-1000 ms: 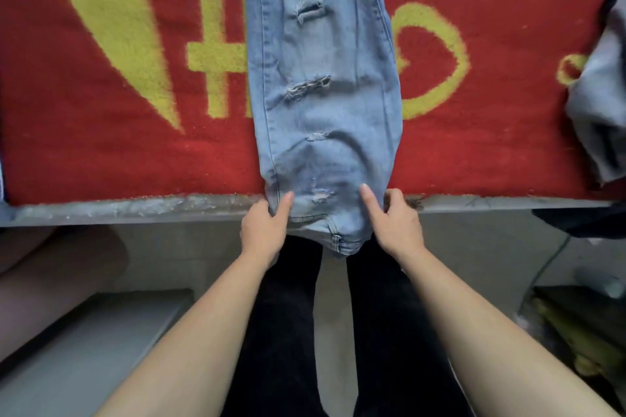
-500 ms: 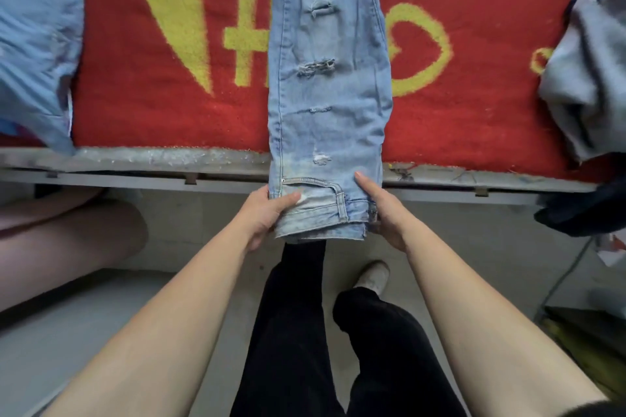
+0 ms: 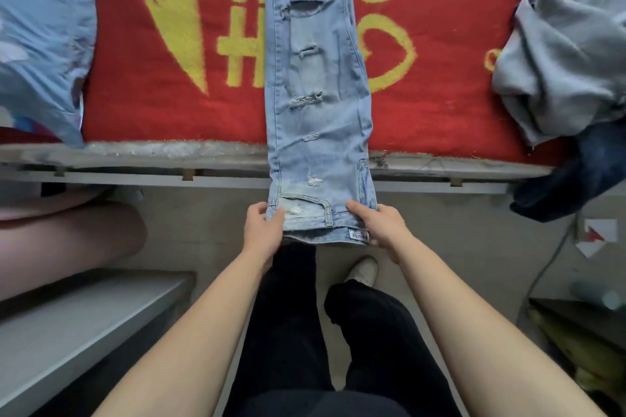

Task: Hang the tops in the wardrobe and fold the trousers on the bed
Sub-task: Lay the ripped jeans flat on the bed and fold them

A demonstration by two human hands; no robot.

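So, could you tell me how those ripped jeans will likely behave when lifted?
Probably floppy: the jeans sag over the bed edge where the left hand and right hand pinch them. Likely weighty for cloth, being doubled denim. The rips might snag or tear further.

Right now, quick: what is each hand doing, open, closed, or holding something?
Left hand: grips the jeans at the waistband's left corner.
Right hand: grips the same waistband's right corner.

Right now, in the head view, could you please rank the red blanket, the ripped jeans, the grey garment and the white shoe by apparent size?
1. red blanket
2. ripped jeans and grey garment: too alike to rank; the garment is cut off by the frame
3. white shoe
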